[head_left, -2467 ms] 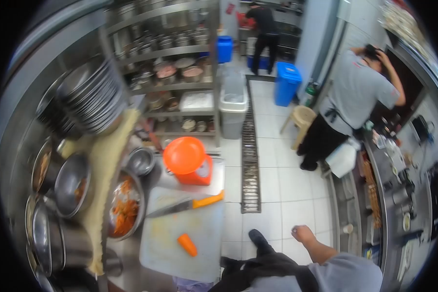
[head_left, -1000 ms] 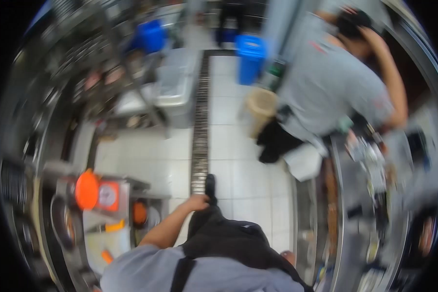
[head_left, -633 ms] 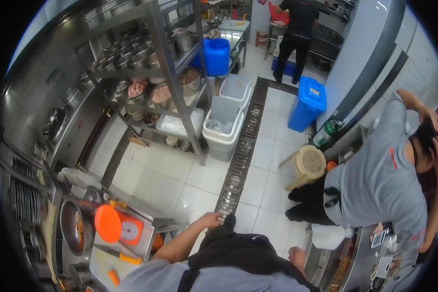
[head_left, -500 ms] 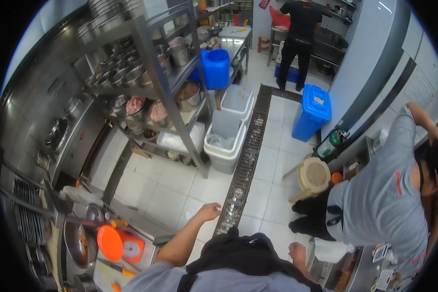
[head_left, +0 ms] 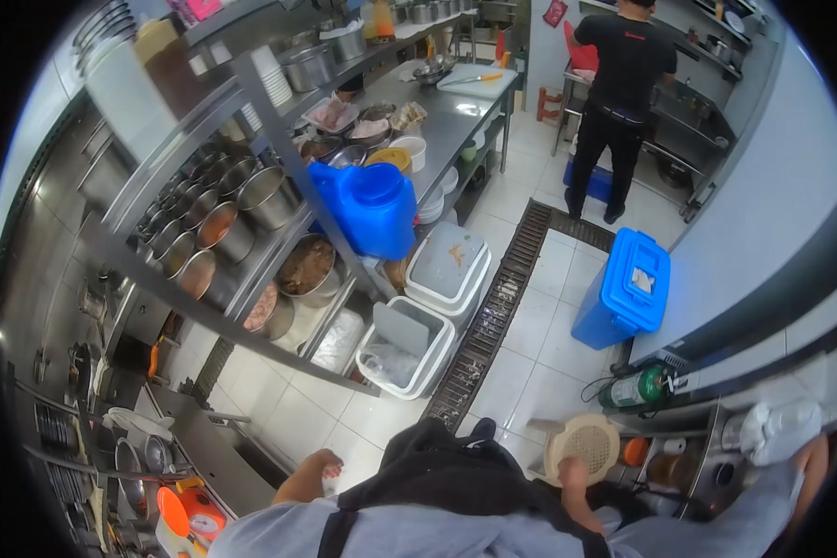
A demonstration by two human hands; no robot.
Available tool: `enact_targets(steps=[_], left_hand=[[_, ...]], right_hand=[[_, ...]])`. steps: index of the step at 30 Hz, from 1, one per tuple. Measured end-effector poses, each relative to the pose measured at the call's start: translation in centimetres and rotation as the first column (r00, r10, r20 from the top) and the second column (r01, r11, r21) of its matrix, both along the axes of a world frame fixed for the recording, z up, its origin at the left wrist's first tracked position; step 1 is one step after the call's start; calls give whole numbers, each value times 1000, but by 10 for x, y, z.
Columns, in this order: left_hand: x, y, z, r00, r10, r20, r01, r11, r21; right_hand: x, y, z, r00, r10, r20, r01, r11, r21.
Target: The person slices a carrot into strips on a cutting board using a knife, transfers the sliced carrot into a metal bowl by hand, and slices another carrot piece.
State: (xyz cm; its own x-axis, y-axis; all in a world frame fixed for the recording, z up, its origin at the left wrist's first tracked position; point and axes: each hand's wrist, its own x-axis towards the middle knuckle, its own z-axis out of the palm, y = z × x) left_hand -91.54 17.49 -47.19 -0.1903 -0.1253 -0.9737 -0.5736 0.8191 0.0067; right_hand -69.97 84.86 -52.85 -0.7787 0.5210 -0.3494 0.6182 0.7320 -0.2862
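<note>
My left hand point(head_left: 318, 468) hangs low in front of me, fingers loosely curled and thumb a little apart; nothing shows in it. Below it is white tiled floor. On the other side of my dark apron point(head_left: 456, 465), my right hand point(head_left: 574, 472) is closed in a loose fist, with no object visible in it. In the view it overlaps the edge of a beige plastic stool point(head_left: 588, 445); I cannot tell whether they touch. An open white bin point(head_left: 407, 349) with a clear plastic bag inside stands ahead of my left hand.
A metal rack point(head_left: 205, 312) with pots, a blue jug point(head_left: 377, 209) and a lidded white bin point(head_left: 451, 265) line the left. A floor drain point(head_left: 493, 312) runs ahead. A blue bin point(head_left: 623, 288), a green cylinder point(head_left: 637, 386) and a person's arm point(head_left: 809, 460) are right; another person point(head_left: 618, 102) stands ahead.
My view has moved forward, bringing the rack, bins and stool closer. The grey-shirted person has slid to the lower right edge. My right hand now overlaps the stool in view.
</note>
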Motion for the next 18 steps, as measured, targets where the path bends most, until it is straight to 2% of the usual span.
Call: enact_targets(steps=[1, 3, 4, 5, 6, 7, 9, 10, 11, 12, 13, 14, 15, 16, 17, 18], left_hand=[[-3, 4, 5, 997, 59, 43, -60, 998, 32], [-17, 35, 9, 985, 156, 73, -154, 988, -23], [-28, 52, 7, 968, 236, 81, -230, 970, -75], [-40, 75, 4, 983, 162, 87, -158, 986, -52], [-56, 95, -3, 1000, -5, 22, 4, 998, 63], [-72, 112, -19, 985, -157, -68, 166, 972, 164], [-122, 172, -46, 986, -140, -93, 155, 971, 184], [-152, 195, -85, 941, -313, -127, 333, 923, 195], [-184, 218, -110, 769, -601, -219, 638, 746, 192], [-228, 271, -77, 553, -809, -200, 833, 531, 153], [-265, 296, -93, 589, -787, -184, 803, 545, 242], [-299, 320, -68, 568, -736, -369, 819, 548, 167], [-330, 344, -70, 690, -652, -315, 724, 629, 283], [-371, 371, -72, 791, -557, -254, 611, 693, 383], [-408, 411, 7, 874, -324, -363, 427, 869, 252], [-440, 428, -68, 597, -631, -495, 774, 615, 149]], right_hand=[[-41, 32, 7, 998, 51, -24, -47, 990, 136], [-117, 84, 46, 982, -44, -184, 74, 985, 159], [-146, 109, 49, 985, -18, -169, 46, 986, 163], [-179, 135, 53, 962, -63, -267, 87, 993, 80], [-213, 156, 56, 927, -113, -359, 117, 993, -9], [-241, 166, 63, 932, -76, -354, 80, 997, -5], [-302, 169, 95, 899, -213, -381, 159, 973, -167], [-323, 177, 84, 915, -170, -367, 123, 981, -148], [-340, 180, 84, 936, -73, -346, 43, 995, -94], [-353, 181, 84, 948, 21, -319, -36, 999, -40], [-368, 184, 88, 991, 14, -135, -22, 998, -64], [-378, 180, 101, 980, 108, -168, -107, 994, 20], [-389, 184, 115, 978, 195, -68, -195, 981, 13], [-401, 191, 131, 945, 320, -67, -321, 947, 0], [-417, 198, 141, 932, 357, -55, -359, 933, -29], [-429, 208, 146, 932, 362, -9, -362, 932, -38]])
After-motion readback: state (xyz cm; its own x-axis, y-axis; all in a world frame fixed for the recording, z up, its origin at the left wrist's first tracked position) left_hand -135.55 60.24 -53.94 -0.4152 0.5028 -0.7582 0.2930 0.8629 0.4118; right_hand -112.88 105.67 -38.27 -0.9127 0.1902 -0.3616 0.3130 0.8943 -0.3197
